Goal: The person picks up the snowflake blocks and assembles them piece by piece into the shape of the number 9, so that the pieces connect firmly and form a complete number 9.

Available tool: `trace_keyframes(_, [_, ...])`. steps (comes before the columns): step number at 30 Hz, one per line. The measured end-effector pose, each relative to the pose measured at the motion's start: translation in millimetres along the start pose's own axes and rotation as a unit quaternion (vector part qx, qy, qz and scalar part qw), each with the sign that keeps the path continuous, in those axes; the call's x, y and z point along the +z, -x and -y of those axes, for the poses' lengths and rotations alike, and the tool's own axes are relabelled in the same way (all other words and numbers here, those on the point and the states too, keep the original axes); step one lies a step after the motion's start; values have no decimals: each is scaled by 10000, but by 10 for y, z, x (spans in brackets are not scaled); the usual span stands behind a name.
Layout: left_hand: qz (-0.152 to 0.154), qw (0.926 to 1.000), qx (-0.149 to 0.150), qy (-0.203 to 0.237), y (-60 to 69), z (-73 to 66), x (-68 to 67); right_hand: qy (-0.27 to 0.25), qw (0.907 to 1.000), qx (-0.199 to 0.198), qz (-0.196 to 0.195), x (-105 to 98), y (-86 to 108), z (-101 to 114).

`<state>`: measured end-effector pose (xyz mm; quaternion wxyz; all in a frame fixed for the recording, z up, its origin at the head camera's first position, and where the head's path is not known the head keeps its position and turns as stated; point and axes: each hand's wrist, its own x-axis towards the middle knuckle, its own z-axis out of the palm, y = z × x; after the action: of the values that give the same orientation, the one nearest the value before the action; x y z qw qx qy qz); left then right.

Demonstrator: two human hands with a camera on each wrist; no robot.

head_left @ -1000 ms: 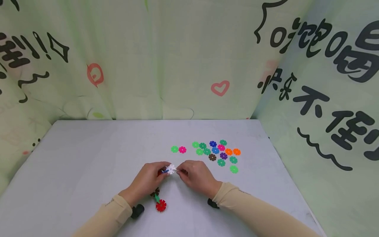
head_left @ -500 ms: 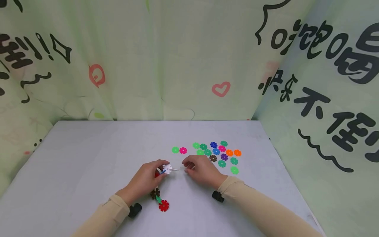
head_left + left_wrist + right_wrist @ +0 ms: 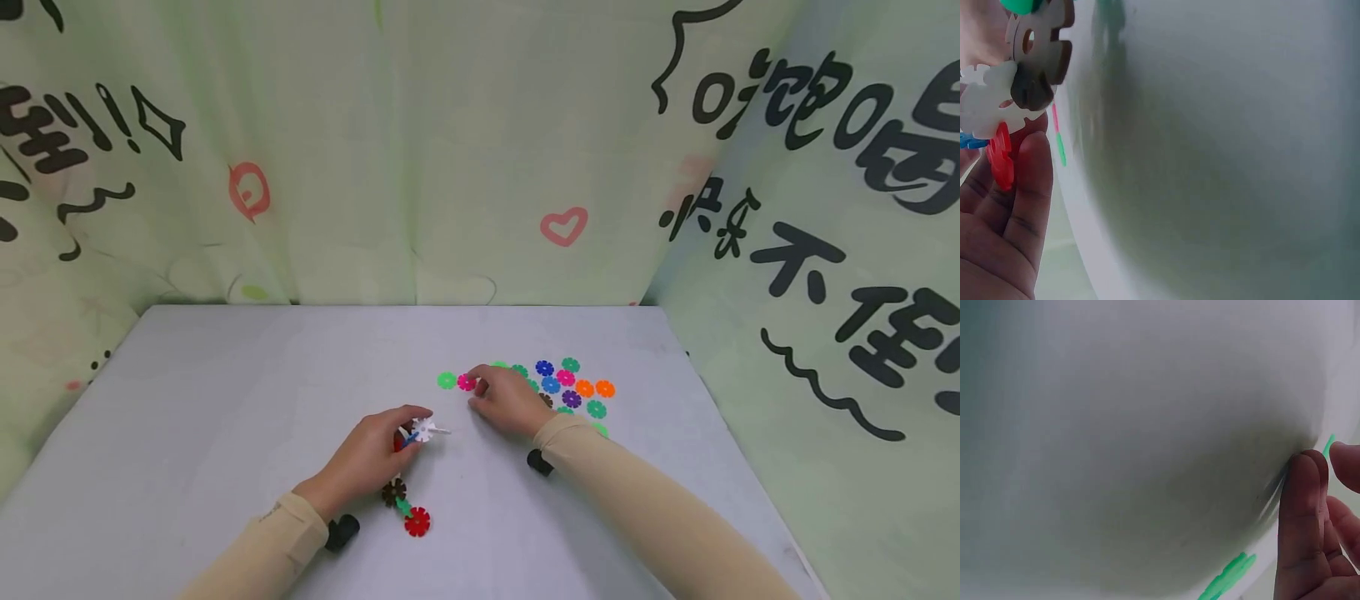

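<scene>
My left hand (image 3: pixel 372 454) grips a chain of interlocking snowflake discs. A white disc (image 3: pixel 423 430) pokes out past its fingertips, with another pale piece standing edge-on from it. Below the hand hang a brown disc (image 3: pixel 394 492), a green disc (image 3: pixel 404 507) and a red disc (image 3: pixel 417 522). In the left wrist view, another red disc (image 3: pixel 1001 159) and a blue disc (image 3: pixel 971 141) show by the fingers. My right hand (image 3: pixel 512 402) reaches over the table, fingertips at a pink disc (image 3: pixel 466 382), which they partly cover. Fairly straight fingers (image 3: pixel 1302 519) appear in the right wrist view.
A light green disc (image 3: pixel 447 381) lies left of the pink one. Several loose discs, among them orange (image 3: pixel 604 389), purple (image 3: pixel 572 399) and blue (image 3: pixel 551 385), lie spread beyond the right hand. Curtains with printed writing surround the white table (image 3: pixel 247 400).
My right hand has let go of the pieces at the left hand, moved off to the right, then forward to the pink disc. The left hand keeps its hold on the chain, shifting slightly left.
</scene>
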<state>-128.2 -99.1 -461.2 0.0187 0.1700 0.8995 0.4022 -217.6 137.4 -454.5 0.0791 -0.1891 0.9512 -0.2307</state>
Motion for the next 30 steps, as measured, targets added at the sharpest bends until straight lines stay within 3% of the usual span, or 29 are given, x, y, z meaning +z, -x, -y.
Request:
trace_keyframes(9, [-13, 9998, 170, -49, -6, -6, 12, 391, 9989, 233, 101, -9, -125, -8])
trace_keyframes(15, [45, 9999, 84, -38, -13, -18, 13, 382, 9977, 543, 115, 16, -139, -25])
trace_keyframes(21, [107, 9999, -43, 103, -20, 0, 8, 180, 9970, 749, -49, 26, -118, -54])
trace_keyframes(26, [153, 9995, -103, 261, -25, 34, 5, -177, 9985, 511, -119, 4, -10, -40])
trace_keyframes(30, [172, 9990, -137, 388, -32, 40, 0, -810, 9961, 334, 113, -16, 142, 23])
